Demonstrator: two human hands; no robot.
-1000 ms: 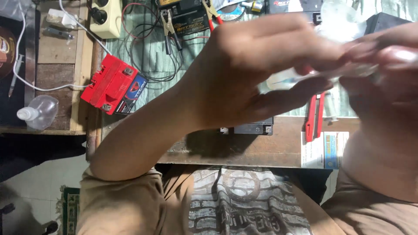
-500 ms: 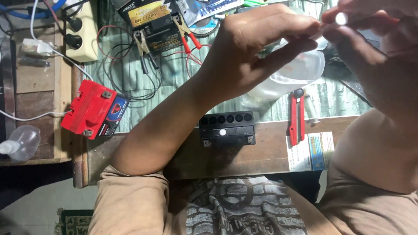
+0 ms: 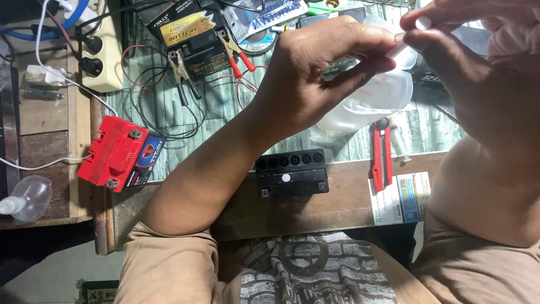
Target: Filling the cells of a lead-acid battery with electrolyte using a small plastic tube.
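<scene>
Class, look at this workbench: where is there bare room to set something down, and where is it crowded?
Bare wood lies between the black battery and the red utility knife, and left of that battery toward the red battery. The top is crowded: power strip, clipped battery, tangled wires.

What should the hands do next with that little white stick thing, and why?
Probably bring the small white tube down toward the black battery. Both the left hand and the right hand pinch it high above the bench, over the clear plastic bottle, while the battery's row of round holes sits open on the wooden bench edge below.
</scene>
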